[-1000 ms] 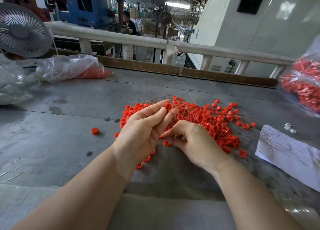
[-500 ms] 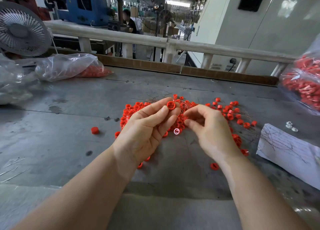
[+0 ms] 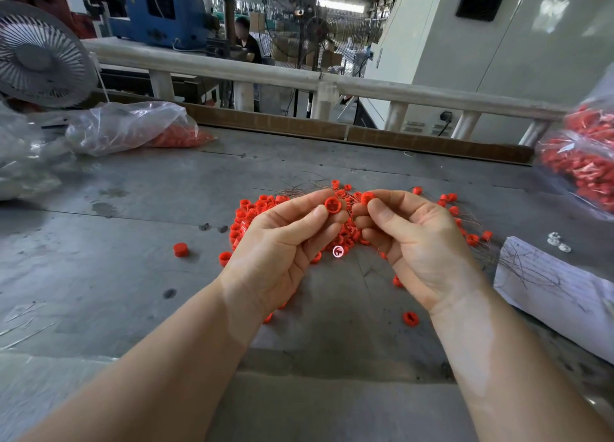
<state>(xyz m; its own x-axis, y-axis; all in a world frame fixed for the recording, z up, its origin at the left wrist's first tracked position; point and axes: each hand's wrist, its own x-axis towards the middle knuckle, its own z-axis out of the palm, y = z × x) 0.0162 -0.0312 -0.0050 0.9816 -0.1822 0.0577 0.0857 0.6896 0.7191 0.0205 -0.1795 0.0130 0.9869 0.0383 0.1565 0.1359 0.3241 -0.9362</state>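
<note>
A heap of small red plastic caps, mixed with thin wires, lies on the grey metal table. My left hand pinches one red cap between thumb and fingertips, its open face toward me. My right hand is raised beside it, palm up, and pinches a second red cap at its fingertips. The two caps sit a few centimetres apart above the heap. A single pale ring-shaped piece lies on the table under my hands.
Stray red caps lie around the heap. A white paper sheet with wires lies at right, below a bag of red parts. Another plastic bag and a fan stand at far left. A white rail borders the table.
My right hand rose from the table beside the heap, turned palm up and came toward my left hand with a red cap at its fingertips. My left hand kept holding its cap.
</note>
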